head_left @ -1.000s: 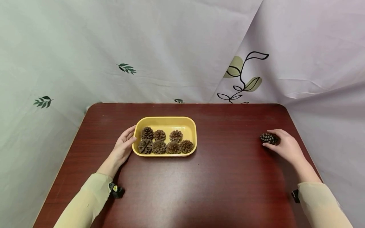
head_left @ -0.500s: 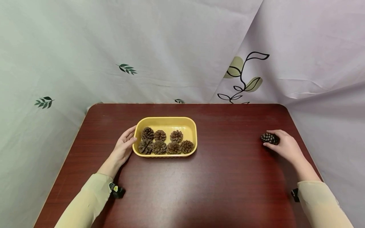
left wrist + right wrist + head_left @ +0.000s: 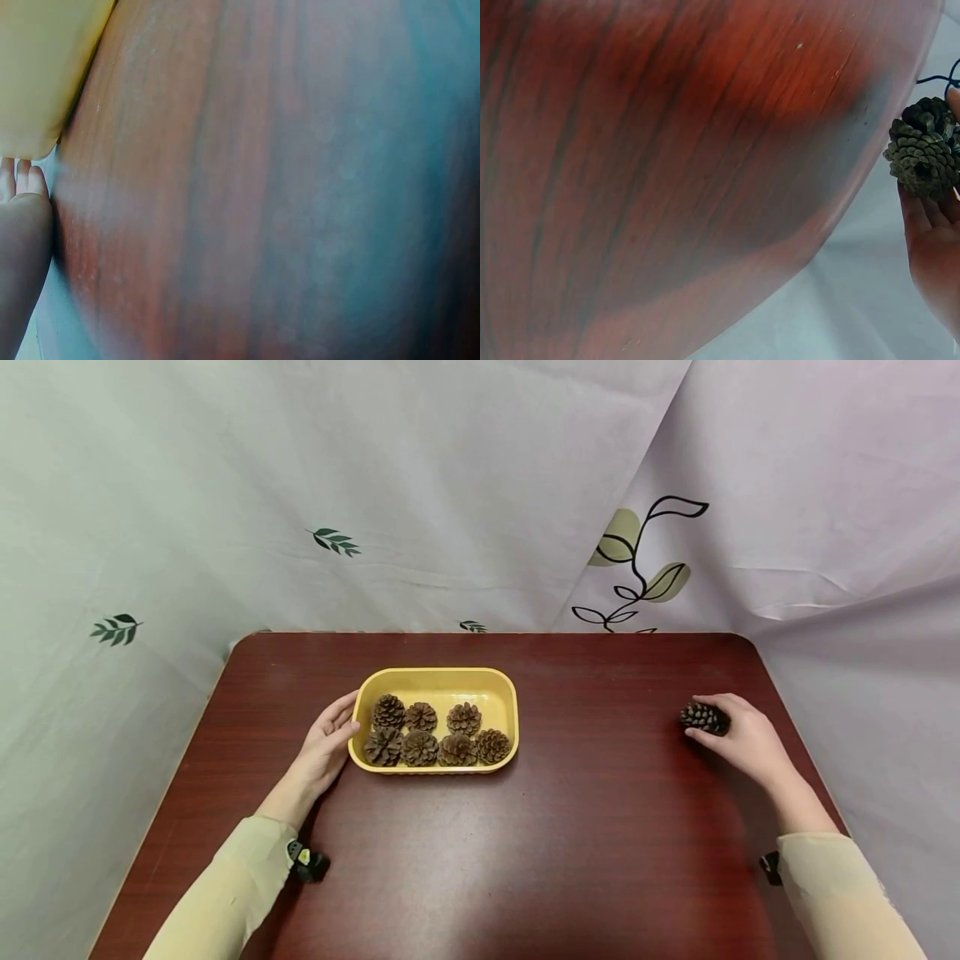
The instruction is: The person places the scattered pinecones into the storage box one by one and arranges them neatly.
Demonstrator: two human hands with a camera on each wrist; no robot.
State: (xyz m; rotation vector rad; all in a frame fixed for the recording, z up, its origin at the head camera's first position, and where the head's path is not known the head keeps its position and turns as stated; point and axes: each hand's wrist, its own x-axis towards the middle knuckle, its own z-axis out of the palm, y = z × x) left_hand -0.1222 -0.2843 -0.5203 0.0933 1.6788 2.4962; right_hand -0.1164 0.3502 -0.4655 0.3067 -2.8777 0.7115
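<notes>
My left hand (image 3: 324, 745) holds the left end of a yellow plastic container (image 3: 498, 689), its thumb at the rim and its fingers along the outside. Several brown pine cones (image 3: 420, 747) lie in the container, mostly along the near side. At the right of the table, my right hand (image 3: 750, 737) grips a dark pine cone (image 3: 701, 717) between thumb and fingers. In the right wrist view the pine cone (image 3: 922, 161) has a lighter round part and a darker part; whether a second cone is there I cannot tell. Only part of each hand shows in the wrist views.
The table (image 3: 585, 827) has a dark red wood-grain top. A pale curtain (image 3: 465, 485) with leaf prints hangs behind it and at both sides. Black wrist devices (image 3: 309, 864) sit at both cuffs.
My right hand, gripping the pine cone, has shifted slightly left and away from me. The left hand and the container have stayed in place.
</notes>
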